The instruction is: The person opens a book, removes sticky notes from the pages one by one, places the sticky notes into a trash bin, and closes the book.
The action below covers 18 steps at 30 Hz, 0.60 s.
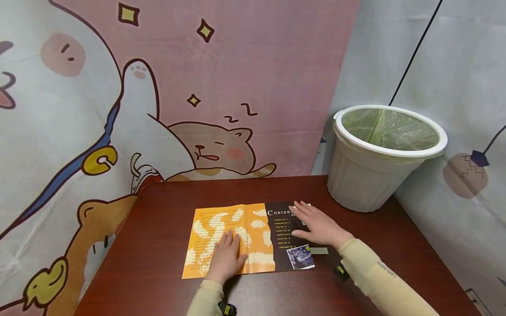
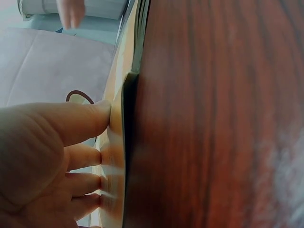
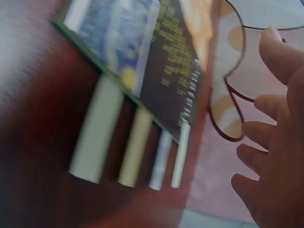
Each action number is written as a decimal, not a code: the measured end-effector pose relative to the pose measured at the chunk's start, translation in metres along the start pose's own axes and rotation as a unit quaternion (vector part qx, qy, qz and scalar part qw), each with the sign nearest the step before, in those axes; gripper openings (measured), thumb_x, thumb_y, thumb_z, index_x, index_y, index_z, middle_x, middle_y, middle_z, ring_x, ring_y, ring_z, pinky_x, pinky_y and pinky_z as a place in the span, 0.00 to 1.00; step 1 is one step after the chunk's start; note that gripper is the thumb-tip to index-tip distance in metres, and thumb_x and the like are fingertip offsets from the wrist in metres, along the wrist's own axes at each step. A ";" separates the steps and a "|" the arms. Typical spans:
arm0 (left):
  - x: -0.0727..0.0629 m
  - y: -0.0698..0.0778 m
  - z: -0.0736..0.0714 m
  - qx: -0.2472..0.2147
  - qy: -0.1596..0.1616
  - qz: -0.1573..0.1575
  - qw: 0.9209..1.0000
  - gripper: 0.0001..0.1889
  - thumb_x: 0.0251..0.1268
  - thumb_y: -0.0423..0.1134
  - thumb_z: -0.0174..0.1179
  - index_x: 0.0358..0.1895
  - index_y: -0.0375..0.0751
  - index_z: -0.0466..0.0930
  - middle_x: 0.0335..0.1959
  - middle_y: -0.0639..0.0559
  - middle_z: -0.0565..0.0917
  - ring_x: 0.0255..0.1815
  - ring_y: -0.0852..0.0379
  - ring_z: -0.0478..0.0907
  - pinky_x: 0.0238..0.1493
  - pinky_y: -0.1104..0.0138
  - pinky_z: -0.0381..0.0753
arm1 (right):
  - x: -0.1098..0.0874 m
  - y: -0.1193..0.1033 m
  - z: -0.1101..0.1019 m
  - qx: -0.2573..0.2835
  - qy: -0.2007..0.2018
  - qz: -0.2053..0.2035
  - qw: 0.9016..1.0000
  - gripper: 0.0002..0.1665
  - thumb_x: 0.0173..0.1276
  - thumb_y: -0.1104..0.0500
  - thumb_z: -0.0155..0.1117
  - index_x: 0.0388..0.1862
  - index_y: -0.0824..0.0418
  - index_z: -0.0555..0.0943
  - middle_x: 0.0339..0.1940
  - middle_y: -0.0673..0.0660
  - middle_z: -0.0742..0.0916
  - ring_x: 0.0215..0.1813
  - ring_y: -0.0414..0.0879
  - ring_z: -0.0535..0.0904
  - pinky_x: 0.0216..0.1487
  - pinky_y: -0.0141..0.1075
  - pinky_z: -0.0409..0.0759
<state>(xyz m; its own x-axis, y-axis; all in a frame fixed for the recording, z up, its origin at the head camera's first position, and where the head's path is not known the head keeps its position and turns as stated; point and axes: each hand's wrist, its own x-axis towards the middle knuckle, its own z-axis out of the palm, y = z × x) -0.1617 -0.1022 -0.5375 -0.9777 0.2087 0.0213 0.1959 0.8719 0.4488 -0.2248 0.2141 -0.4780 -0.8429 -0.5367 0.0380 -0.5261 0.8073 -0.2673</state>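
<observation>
An open magazine (image 1: 258,245) lies on the table, with an orange and cream left side and a black contents page (image 1: 281,239) on the right. My left hand (image 1: 225,259) touches the orange page with its fingertips; the left wrist view shows the thumb (image 2: 90,121) against the paper near the edge. Fingers spread, my right hand (image 1: 318,226) is over the outer part of the black page, holding nothing. From that page's outer edge stick several pale strips (image 3: 97,137), seen in the right wrist view; my right hand hides most of them in the head view.
The dark reddish-brown table (image 1: 158,245) carries a white bin (image 1: 363,175) with a greenish liner at the back right. A cartoon-printed cloth (image 1: 276,87) hangs behind the table and along its sides.
</observation>
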 end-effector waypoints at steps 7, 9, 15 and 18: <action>0.001 0.000 0.000 -0.002 -0.001 -0.003 1.000 0.35 0.64 0.48 0.66 0.69 0.28 0.69 0.72 0.28 0.62 0.74 0.32 0.56 0.67 0.35 0.55 | 0.002 -0.003 0.030 -0.020 -0.039 0.022 0.999 0.50 0.66 0.35 0.64 0.78 0.60 0.62 0.77 0.63 0.65 0.77 0.61 0.56 0.73 0.56 0.57; 0.001 0.000 -0.001 -0.001 -0.001 -0.003 1.000 0.35 0.64 0.48 0.66 0.69 0.28 0.69 0.72 0.28 0.62 0.74 0.32 0.56 0.67 0.35 0.55 | 0.001 -0.005 0.036 -0.012 -0.047 0.023 0.999 0.51 0.65 0.35 0.64 0.77 0.61 0.62 0.77 0.63 0.64 0.78 0.60 0.55 0.73 0.56 0.57; 0.000 0.000 0.000 0.000 0.002 0.003 1.000 0.36 0.64 0.48 0.66 0.68 0.28 0.69 0.72 0.28 0.62 0.74 0.32 0.56 0.67 0.35 0.55 | -0.001 -0.009 0.050 -0.017 -0.079 0.039 0.996 0.52 0.61 0.34 0.67 0.75 0.62 0.66 0.77 0.61 0.66 0.78 0.58 0.56 0.71 0.52 0.62; 0.000 0.000 -0.001 0.001 0.003 0.005 1.000 0.36 0.64 0.48 0.66 0.69 0.28 0.69 0.72 0.28 0.62 0.74 0.32 0.56 0.67 0.35 0.55 | -0.001 -0.010 0.055 -0.024 -0.090 0.052 0.994 0.52 0.59 0.33 0.69 0.74 0.61 0.68 0.77 0.59 0.66 0.78 0.55 0.56 0.71 0.50 0.64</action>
<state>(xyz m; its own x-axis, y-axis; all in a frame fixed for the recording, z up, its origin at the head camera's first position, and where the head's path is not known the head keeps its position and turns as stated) -0.1621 -0.1026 -0.5361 -0.9764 0.2138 0.0313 0.2050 0.8706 0.4472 -0.2123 0.1932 -0.5284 -0.8616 -0.4814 -0.1611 -0.4457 0.8692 -0.2141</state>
